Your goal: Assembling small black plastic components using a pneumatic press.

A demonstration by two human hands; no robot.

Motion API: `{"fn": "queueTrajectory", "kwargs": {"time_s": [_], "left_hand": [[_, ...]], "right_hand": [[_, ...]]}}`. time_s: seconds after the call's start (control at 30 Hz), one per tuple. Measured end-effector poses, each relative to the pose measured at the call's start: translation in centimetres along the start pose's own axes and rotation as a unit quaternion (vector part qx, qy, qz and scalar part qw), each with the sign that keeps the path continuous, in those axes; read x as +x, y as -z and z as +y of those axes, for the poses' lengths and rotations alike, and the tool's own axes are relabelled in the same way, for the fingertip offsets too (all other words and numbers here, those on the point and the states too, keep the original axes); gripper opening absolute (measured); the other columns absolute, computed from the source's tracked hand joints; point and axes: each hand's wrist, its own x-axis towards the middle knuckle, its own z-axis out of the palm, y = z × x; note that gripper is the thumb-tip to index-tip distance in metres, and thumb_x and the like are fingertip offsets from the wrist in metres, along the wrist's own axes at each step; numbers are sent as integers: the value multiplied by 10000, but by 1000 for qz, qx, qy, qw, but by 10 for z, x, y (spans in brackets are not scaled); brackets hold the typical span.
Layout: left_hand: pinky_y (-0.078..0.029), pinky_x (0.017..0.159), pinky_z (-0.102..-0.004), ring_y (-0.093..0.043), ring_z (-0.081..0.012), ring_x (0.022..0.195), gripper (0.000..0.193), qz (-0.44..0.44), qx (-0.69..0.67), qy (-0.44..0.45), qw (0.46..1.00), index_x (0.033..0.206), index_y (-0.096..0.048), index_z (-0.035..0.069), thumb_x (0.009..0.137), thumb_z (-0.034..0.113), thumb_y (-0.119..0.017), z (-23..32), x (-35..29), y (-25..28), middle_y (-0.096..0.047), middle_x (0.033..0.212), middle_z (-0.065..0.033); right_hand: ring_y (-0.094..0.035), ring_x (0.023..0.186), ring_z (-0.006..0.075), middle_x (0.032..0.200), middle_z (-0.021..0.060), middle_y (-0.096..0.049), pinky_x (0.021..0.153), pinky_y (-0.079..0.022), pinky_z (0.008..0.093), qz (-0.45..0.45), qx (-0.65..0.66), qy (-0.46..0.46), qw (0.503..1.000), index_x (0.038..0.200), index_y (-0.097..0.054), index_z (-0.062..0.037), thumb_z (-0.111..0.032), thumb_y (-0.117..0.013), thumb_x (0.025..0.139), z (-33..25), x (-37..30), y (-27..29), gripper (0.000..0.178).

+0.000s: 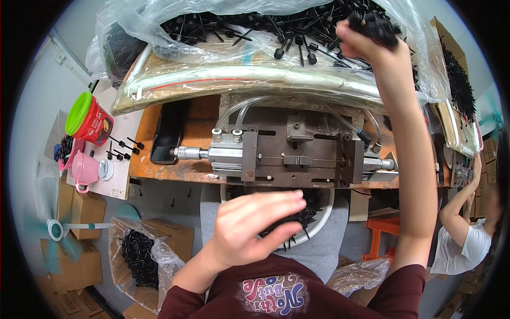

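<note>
My right hand (pixel 374 48) reaches over the far right of a plastic-lined tray and holds a clump of black thin-stemmed parts (pixel 376 31) with knobbed heads. More of these black parts (pixel 303 48) lie loose in the tray. In front of my body, my left hand (pixel 252 226) is open, its fingers stretched out and thumb apart, with nothing visible in it. It hovers over a white-rimmed basket (pixel 325 220) of black parts on my lap, partly hidden by the hand. Between the hands sits a metal clamping fixture (pixel 295 157) with a cylinder at either end.
The tray's padded front edge (pixel 255 80) and clear hoses (pixel 228 114) lie behind the fixture. At left are a red tub (pixel 95 125), a pink cup (pixel 85 170) and a fan (pixel 56 230). A plastic-lined box (pixel 141 260) stands below. Another person (pixel 467 239) works at right.
</note>
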Motion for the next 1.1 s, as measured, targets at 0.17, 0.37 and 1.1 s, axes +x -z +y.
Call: {"fn": "queueTrajectory", "kwargs": {"time_s": [0.17,0.37,1.1], "left_hand": [[-581,818,-301,-693,-205,918,297,124,-183,202,954,1125,-644,-77,829,-88,-670,6,13,-2,-680,1091,-187],[-610,734,-241,-681,-130,842,310,47,-201,198,958,1075,-695,-32,775,-73,-758,-1,9,-10,-676,998,-106],[-540,662,-289,-676,-193,706,235,-105,280,51,953,961,-715,33,751,123,-772,-28,0,-41,-669,1243,-87]], "right_hand": [[-673,679,256,899,187,-691,634,-564,330,-70,-152,341,925,923,-696,38,-52,-667,710,-12,-104,-23,233],[-658,659,224,985,182,-691,581,-554,292,-58,-196,359,911,989,-720,48,-110,-664,706,-5,-174,-36,328],[-654,835,225,1060,143,-707,754,-525,325,43,-148,108,982,1040,-577,-79,-15,-783,791,3,-228,-13,330]]}}
